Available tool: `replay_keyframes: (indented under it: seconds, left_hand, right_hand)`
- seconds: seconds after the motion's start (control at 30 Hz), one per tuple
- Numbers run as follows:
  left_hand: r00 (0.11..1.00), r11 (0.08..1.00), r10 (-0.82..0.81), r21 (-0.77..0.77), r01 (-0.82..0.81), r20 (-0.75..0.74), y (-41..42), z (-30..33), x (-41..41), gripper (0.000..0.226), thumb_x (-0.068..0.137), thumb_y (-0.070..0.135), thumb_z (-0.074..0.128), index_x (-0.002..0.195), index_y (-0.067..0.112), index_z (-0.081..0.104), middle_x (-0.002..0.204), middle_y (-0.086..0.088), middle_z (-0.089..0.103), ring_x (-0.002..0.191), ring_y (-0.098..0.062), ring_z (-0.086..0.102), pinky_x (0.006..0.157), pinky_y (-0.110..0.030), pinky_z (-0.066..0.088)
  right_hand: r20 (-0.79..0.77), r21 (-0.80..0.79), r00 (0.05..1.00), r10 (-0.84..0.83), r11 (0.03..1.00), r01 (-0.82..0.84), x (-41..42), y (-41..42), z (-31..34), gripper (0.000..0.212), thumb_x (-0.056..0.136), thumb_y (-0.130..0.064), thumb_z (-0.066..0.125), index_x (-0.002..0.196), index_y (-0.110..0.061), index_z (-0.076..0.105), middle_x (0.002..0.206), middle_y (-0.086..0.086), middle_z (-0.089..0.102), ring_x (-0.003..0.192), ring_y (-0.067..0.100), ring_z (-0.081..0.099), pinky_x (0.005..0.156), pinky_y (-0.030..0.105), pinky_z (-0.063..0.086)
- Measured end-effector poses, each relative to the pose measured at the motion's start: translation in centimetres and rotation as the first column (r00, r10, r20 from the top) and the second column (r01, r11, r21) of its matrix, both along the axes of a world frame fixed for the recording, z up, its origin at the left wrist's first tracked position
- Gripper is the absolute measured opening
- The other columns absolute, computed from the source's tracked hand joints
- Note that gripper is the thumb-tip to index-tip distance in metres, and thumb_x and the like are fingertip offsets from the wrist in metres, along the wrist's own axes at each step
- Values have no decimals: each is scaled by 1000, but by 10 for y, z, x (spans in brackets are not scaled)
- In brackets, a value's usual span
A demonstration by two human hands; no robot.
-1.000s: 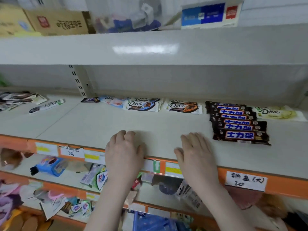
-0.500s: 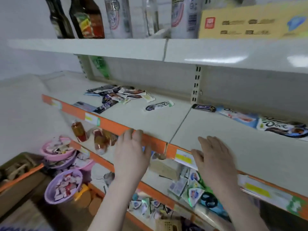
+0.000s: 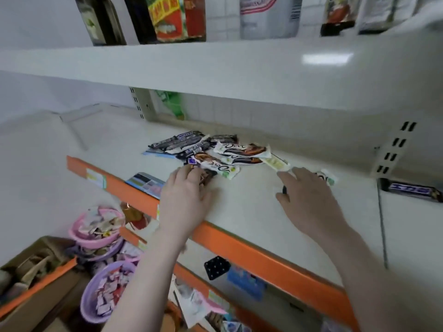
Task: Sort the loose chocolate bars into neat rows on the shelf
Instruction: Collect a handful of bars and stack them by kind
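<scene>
1. Still far from finished, judging by this view: your loose chocolate bars (image 3: 211,152) lie in a jumbled heap toward the back of the white shelf (image 3: 251,207), overlapping at odd angles, with no row formed in this section.
2. Your left hand (image 3: 184,200) lies palm down, fingers loosely spread, its fingertips touching the near edge of the heap; it covers a brown wrapper, and whether it grips that wrapper cannot be told.
3. Your right hand (image 3: 309,200) is also palm down and spread, over a small white and green Dove bar (image 3: 327,177) that sits apart from the heap; contact is likely, a closed grasp does not show.
4. One dark Snickers bar (image 3: 411,190) lies alone on the next shelf panel at the far right, well apart from the heap.
5. What is left, by my reading: pulling the heap apart, grouping by brand, and laying the bars side by side.
6. Materials: the bars are thin, flat, oblong packets in glossy foil film, dark brown Snickers wrappers and white Dove ones with crimped ends; expect them to slide easily.
7. The shelf surface is smooth, matte, off-white with a faint speckle, edged in front by an orange price rail (image 3: 263,255) carrying paper labels.
8. Below, pink and purple plastic bowls (image 3: 100,279) hold small wrapped sweets.
</scene>
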State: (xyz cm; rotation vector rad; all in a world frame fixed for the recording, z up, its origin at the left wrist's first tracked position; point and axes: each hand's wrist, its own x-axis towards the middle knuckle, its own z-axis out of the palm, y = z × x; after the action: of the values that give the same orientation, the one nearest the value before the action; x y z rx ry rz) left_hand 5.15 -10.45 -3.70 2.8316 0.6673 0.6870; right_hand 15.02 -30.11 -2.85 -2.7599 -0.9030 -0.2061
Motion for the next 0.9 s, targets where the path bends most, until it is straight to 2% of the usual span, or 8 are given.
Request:
replay_keyframes:
  seconds: [0.2, 0.33, 0.43, 0.5, 0.63, 0.73, 0.83, 0.9]
  left_hand:
    - [994, 996, -83, -50, 80, -70, 68, 4, 21, 57, 84, 42, 62, 133, 16, 48, 137, -7, 48, 126, -28, 41, 104, -39, 32]
    - [961, 976, -212, -91, 198, -179, 113, -1, 27, 61, 81, 52, 61, 131, 20, 50, 132, -3, 50, 121, -25, 47, 102, -37, 36]
    - [895, 924, -365, -216, 315, -257, 146, 1, 28, 66, 76, 60, 61, 130, 24, 51, 130, 2, 52, 119, -18, 48, 101, -33, 37]
    - [829, 874, -467, -304, 380, -306, 165, 4, 27, 67, 73, 60, 64, 130, 25, 51, 132, 6, 50, 119, -13, 47, 101, -30, 38]
    - [728, 819, -570, -329, 469, -381, 190, 6, 29, 63, 68, 59, 69, 120, 27, 54, 136, 10, 42, 125, -11, 40, 102, -27, 34]
    - [674, 768, -639, -351, 535, -371, 194, 8, 33, 65, 62, 60, 74, 116, 28, 55, 129, 12, 44, 122, -10, 39, 101, -28, 35]
    - [614, 726, -687, -375, 576, -388, 194, 8, 35, 58, 64, 58, 74, 112, 30, 54, 114, 15, 45, 109, -7, 42, 88, -23, 38]
    - [595, 714, -701, -402, 574, -394, 193, 10, 35, 53, 65, 56, 75, 106, 34, 51, 104, 16, 45, 99, -5, 45, 77, -21, 38]
  right_hand:
    - [0, -14, 1000, 10, 1000, -10, 11, 62, -3, 46, 95, -32, 40, 138, -18, 34, 142, 6, 36, 132, 24, 31, 108, 34, 25]
    - [21, 40, 999, -33, 999, 32, 21, 95, -7, 46, 91, -32, 49, 134, -14, 44, 129, 11, 50, 122, 31, 44, 102, 37, 35]
    - [27, 27, 999, -46, 999, 46, 30, 123, -9, 48, 93, -35, 46, 136, -15, 40, 136, 12, 46, 127, 30, 41, 104, 40, 35]
    - [32, -21, 999, -43, 999, 43, 37, 140, -8, 51, 94, -39, 41, 141, -18, 33, 142, 10, 39, 134, 27, 33, 108, 40, 29]
    - [-57, -151, 996, -72, 987, 63, 58, 157, -9, 59, 94, -50, 30, 147, -27, 15, 152, 8, 25, 142, 25, 18, 115, 47, 16]
    - [-108, -228, 988, -114, 970, 87, 66, 160, -9, 65, 91, -59, 27, 147, -32, 8, 154, 8, 19, 143, 26, 13, 115, 51, 12]
    - [-58, -330, 988, -146, 936, 119, 68, 162, -3, 76, 85, -67, 30, 147, -33, 5, 154, 11, 20, 141, 32, 19, 110, 50, 22]
    - [-45, -360, 987, -157, 924, 131, 70, 163, 1, 82, 80, -70, 36, 147, -32, 7, 150, 12, 30, 135, 36, 27, 105, 48, 33]
